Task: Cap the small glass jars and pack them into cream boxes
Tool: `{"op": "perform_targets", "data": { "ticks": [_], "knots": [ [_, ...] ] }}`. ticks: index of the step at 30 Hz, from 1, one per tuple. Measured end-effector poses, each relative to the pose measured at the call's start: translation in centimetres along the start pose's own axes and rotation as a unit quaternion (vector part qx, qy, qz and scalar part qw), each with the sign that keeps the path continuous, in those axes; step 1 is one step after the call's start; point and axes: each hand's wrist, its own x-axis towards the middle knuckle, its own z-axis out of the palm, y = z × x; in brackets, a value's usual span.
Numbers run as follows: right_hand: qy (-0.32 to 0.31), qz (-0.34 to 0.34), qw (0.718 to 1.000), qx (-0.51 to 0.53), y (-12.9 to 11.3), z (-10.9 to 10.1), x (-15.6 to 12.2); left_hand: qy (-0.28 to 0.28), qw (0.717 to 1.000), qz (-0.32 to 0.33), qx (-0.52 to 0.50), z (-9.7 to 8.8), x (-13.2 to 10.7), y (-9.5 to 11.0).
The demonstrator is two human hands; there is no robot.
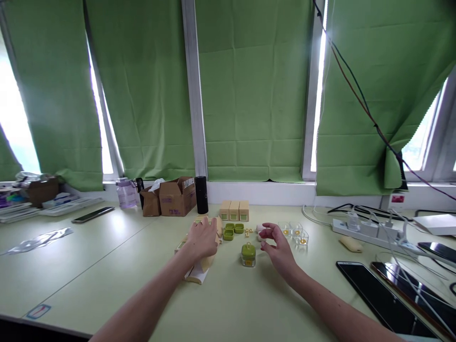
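Note:
My left hand [203, 240] reaches down over a loose pile of beige cardboard cartons [195, 274], its fingers bent onto them. The fingertips are hidden, so whether it grips a carton is unclear. My right hand [280, 248] hovers with curved fingers apart and nothing between them. Just left of it stands a small clear jar with a green lid [248, 254], upright and apart from the fingers. Between and beyond my hands lie several green lids [228, 234], tiny yellowish pieces [248, 232] and a white object [260, 232] partly behind my right fingers. Clear open jars [302, 237] stand to the right.
Three upright beige boxes [234, 211] stand at the back, near a black cylinder [201, 194] and a brown carton [177, 197]. On the right are a power strip [374, 233], cables and dark phones or tablets [377, 292]. A phone [93, 214] and plastic wrap [42, 240] lie left.

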Motion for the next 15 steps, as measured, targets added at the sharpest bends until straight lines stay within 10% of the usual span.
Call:
{"op": "perform_targets", "data": {
  "ticks": [8,15],
  "knots": [
    [-0.002,-0.016,1.0,-0.01,-0.5,0.0,-0.2,0.029,0.996,0.011,-0.083,-2.1,-1.4,0.0],
    [-0.03,-0.083,0.994,-0.07,-2.9,0.1,-1.1,0.204,0.941,0.109,-0.246,-4.4,-2.0,2.4]
  ]
}}
